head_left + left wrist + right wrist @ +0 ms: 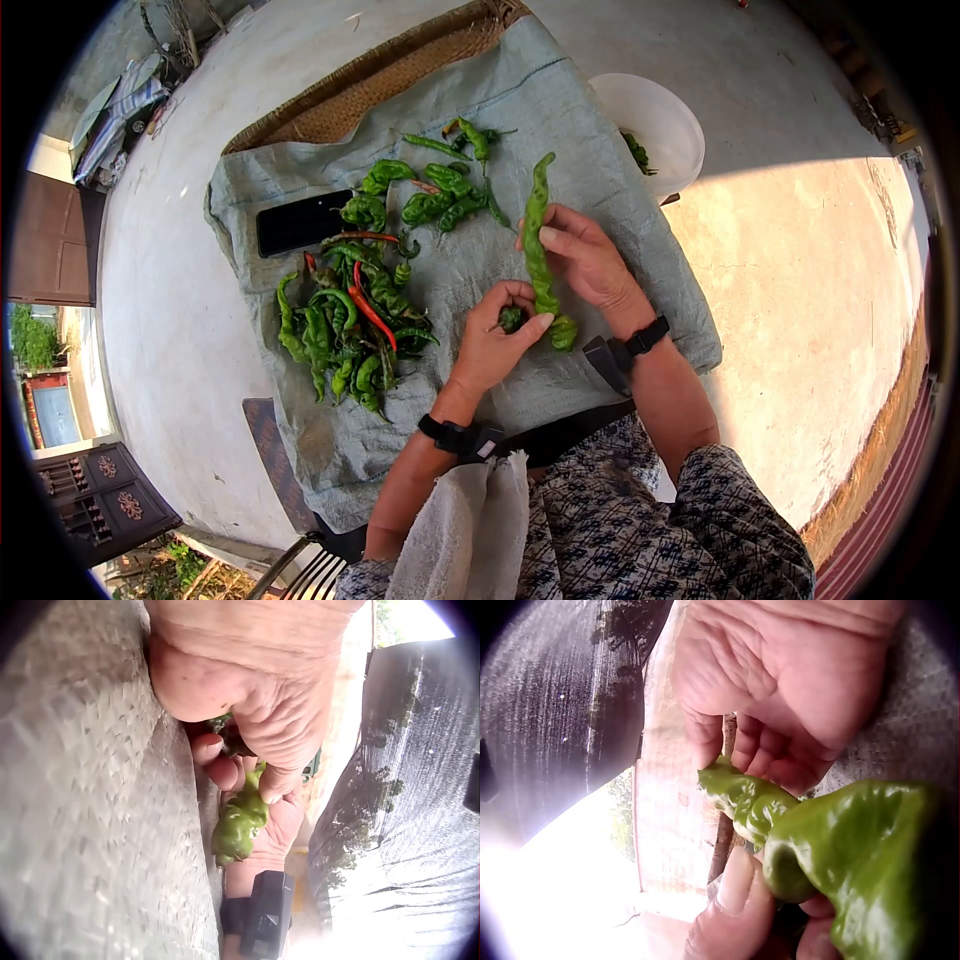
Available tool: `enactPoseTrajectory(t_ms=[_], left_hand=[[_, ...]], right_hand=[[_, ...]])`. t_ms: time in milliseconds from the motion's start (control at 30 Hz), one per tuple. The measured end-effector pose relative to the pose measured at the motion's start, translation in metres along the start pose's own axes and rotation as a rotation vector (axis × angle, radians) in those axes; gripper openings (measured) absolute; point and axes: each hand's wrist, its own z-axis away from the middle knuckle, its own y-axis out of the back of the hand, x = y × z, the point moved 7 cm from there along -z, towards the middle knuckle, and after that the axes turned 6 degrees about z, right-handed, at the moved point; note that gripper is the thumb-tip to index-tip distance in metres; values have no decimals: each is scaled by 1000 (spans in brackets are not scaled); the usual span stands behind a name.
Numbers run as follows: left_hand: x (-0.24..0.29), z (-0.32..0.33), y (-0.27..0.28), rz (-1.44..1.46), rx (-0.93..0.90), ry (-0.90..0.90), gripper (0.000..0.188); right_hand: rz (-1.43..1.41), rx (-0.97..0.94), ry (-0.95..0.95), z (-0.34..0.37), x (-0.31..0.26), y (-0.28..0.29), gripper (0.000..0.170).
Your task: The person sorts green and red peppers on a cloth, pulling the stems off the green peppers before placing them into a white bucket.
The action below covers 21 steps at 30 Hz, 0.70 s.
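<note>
Between both hands stretches a long, twisted green chili pepper [537,215]. My left hand [490,345] pinches its lower part between thumb and fingers. A small dark green piece [512,319], probably pepper, shows inside those curled fingers. Farther up, my right hand [590,262] holds the same pepper with the thumb across its side. In the right wrist view the wide, glossy end of the pepper [870,855] is close to the camera. The left wrist view shows its lumpy end [240,825] sticking out past the left thumb.
Left of the hands lies a heap of green and red peppers [350,325] on a grey-green woven sheet [470,385]. A smaller pepper group [440,200] and a black phone [300,222] lie beyond. A woven basket edge [375,85] and a white tub [665,115] stand farther out.
</note>
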Motion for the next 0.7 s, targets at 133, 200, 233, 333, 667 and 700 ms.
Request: enactPoseTrajectory(t_ms=[133,200,233,333,667,700], left_hand=[[-6,0,0,-25,-4,17,28],[-9,1,1,31,3,63,26],[-10,1,0,82,9,85,26],[-1,1,-3,168,30,108,27],[-10,2,4,256,26,154,31],[-11,2,4,243,22,153,31]], right_hand=[[-23,-11,-13,1,1,-1,34],[-42,-8,-24,1,1,-1,35],[-57,-22,-26,0,1,-1,33],[-79,-59,-35,0,3,-1,29],[-63,-76,-15,1,-3,-8,33],[-66,-86,-26,2,-3,-8,34]])
